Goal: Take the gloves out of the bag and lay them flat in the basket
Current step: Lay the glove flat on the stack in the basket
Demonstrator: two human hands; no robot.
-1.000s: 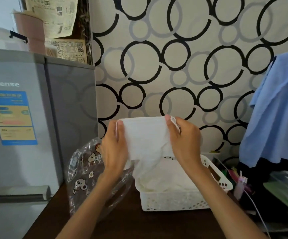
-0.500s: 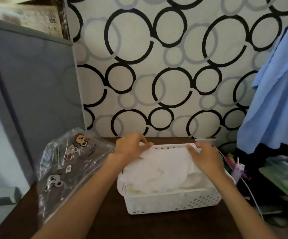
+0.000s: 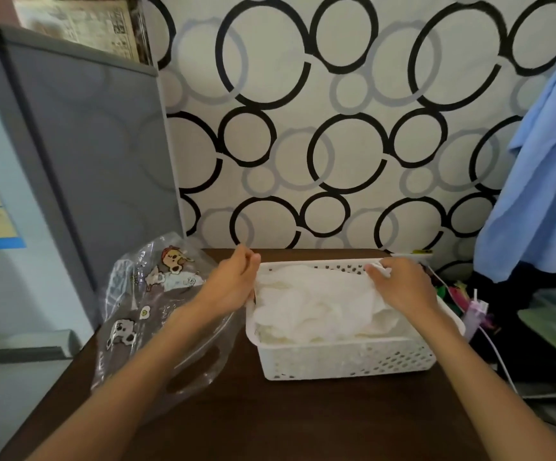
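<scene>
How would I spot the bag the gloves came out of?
Find the dark wooden table under the circle-patterned wall. Left of the white basket, beside the grey fridge, lies the bag. It alone is clear crinkly plastic, printed with cartoon animals.

Bag [image 3: 156, 314] crowds basket [image 3: 343, 361] left; table [image 3: 303, 427] front open

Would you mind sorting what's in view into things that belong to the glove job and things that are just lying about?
Part of the job:
- white gloves, piled in the basket
- white basket
- clear cartoon-print bag, left of the basket
- left hand, by the basket's left rim
- right hand, pinching the glove fabric

Just lying about:
- grey fridge
- blue cloth, hanging at right
- brown table
</scene>
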